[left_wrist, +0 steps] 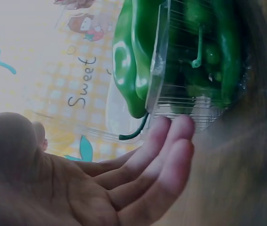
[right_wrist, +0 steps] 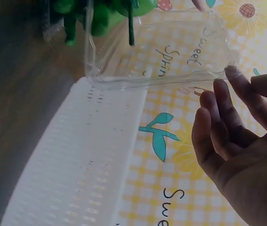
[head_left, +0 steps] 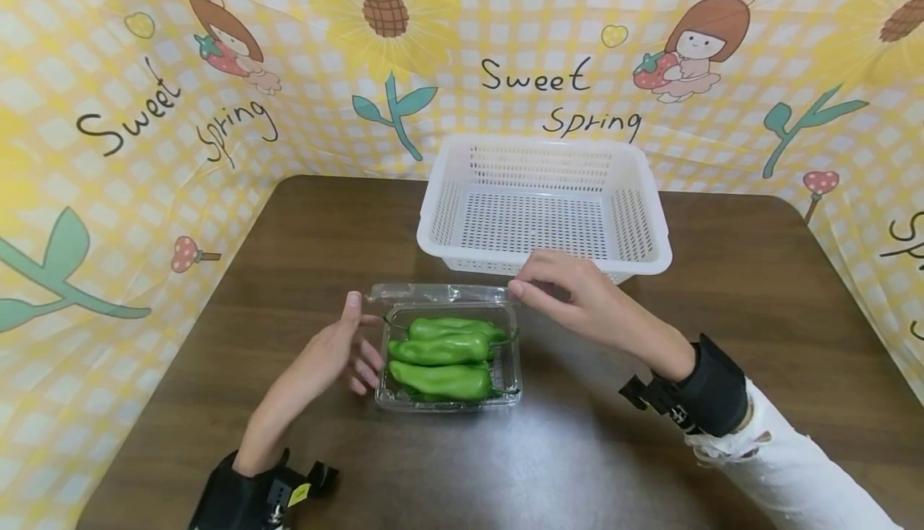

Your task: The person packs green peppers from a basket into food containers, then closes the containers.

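Note:
A clear plastic clamshell box (head_left: 447, 406) holds several long green peppers (head_left: 439, 349) with thin stems. Its hinged lid (head_left: 440, 293) stands raised along the far side. My right hand (head_left: 570, 285) is at the lid's right end, thumb and fingertips meeting on its edge; the right wrist view shows fingertips at a corner of the lid (right_wrist: 147, 84). My left hand (head_left: 335, 349) is beside the box's left wall, thumb up near the lid's left end and the other fingers loosely extended. In the left wrist view the fingertips are close to the box wall; contact is unclear.
A white perforated plastic basket (head_left: 543, 261) stands behind the box, close to my right hand. Everything rests on a dark brown wooden table (head_left: 303, 233). A yellow checked cloth (head_left: 447, 105) with printed drawings hangs behind and at the sides.

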The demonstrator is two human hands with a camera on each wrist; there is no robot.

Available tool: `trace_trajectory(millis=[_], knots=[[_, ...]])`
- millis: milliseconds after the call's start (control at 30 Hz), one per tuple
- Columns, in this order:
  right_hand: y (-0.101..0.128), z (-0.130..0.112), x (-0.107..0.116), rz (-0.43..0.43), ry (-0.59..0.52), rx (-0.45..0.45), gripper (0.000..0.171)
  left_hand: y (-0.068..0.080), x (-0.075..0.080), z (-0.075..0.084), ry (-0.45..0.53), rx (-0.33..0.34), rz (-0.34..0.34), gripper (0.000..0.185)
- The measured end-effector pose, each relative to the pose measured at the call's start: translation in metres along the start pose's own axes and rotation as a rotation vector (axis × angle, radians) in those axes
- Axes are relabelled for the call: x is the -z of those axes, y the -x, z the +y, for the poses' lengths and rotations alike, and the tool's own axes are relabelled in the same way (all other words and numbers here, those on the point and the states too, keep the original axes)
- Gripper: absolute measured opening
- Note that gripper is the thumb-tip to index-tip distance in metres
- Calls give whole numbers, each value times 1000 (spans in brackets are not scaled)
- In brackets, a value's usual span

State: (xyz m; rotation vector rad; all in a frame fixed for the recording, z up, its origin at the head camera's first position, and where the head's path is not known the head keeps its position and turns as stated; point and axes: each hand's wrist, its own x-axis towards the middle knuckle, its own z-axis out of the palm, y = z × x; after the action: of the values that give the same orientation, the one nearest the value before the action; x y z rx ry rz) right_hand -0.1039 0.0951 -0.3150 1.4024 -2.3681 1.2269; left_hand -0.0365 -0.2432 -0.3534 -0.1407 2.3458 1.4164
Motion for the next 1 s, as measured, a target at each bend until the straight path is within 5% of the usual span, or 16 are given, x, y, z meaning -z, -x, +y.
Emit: trace_trajectory(millis=[167, 533, 700, 833, 1000], knots=[[11, -1, -8, -37, -33, -10, 14, 7, 1, -1, -10, 20, -53, 88], [33, -5, -24, -75, -82, -46, 13, 17, 15, -16, 116, -37, -288, 77], [44, -8, -33, -110, -31, -33, 4, 18, 19, -24, 146, -51, -354, 66], [53, -12, -41, -135, 63, -44, 19, 17, 20, -27, 156, -46, -393, 64], [60, -13, -53, -63, 113, -20, 25, 18, 21, -29, 163, -58, -430, 64]])
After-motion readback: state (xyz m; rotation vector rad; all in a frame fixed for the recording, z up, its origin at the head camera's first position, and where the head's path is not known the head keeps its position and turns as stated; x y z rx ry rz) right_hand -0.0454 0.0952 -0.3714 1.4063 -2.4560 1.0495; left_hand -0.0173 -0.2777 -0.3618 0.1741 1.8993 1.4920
